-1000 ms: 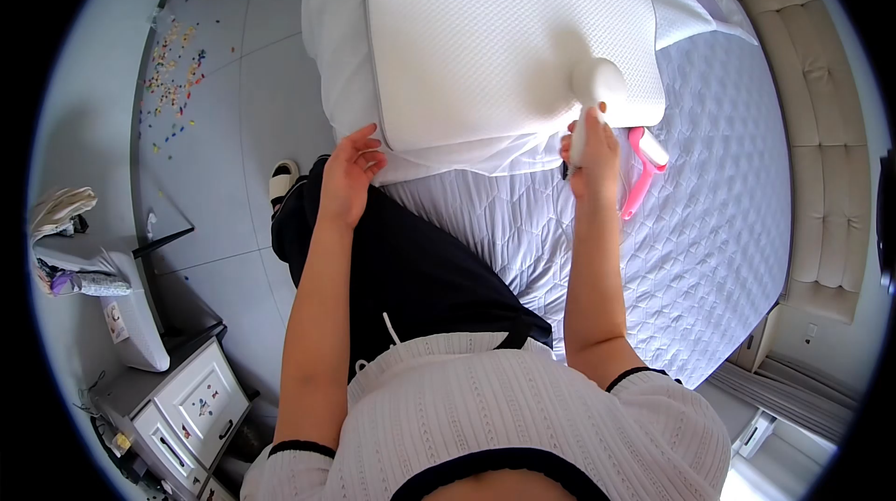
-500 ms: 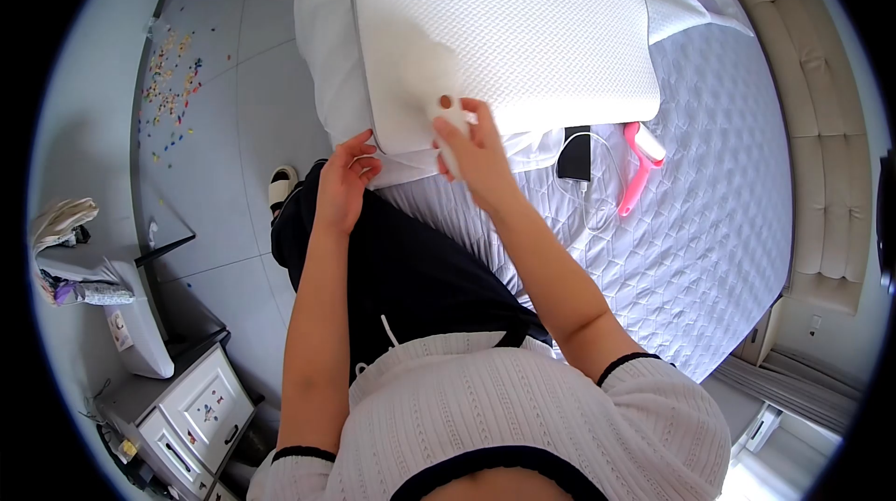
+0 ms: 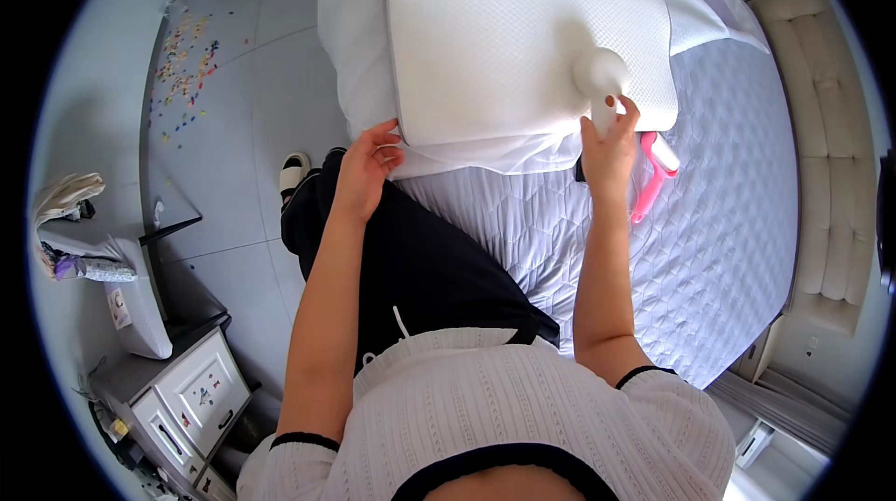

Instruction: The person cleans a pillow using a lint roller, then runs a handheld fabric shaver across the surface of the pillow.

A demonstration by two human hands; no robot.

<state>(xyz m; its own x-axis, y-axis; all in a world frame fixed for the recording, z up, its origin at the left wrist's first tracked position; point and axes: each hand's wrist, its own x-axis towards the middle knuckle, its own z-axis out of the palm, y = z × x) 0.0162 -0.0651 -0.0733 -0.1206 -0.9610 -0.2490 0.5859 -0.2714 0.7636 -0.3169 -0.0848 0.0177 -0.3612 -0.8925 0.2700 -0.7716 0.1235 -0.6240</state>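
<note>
A white pillow [image 3: 495,44] with a textured cover lies on the bed. My right hand [image 3: 611,142] is closed around the handle of a white fabric shaver [image 3: 600,76], which has a round head and a brown button. The shaver's head rests against the pillow near its right side. At the pillow's near left corner, my left hand [image 3: 369,165] has its fingers apart and loosely bent, with the fingertips at the edge. Just right of my right hand lies a pink lint roller [image 3: 653,179]. A black device [image 3: 580,170] is mostly hidden behind my right wrist.
The pillow rests on white bedding [image 3: 355,44] over a grey quilted mattress cover [image 3: 723,184]. Small colourful pieces [image 3: 184,72] are scattered across the grey floor [image 3: 280,81] at left. A white-fronted cabinet [image 3: 201,394] stands lower left; a padded headboard [image 3: 821,137] is at right.
My right hand has moved the fabric shaver rightward across the pillow, from its left part to its right part. The black device is now mostly covered. My left hand stays at the corner.
</note>
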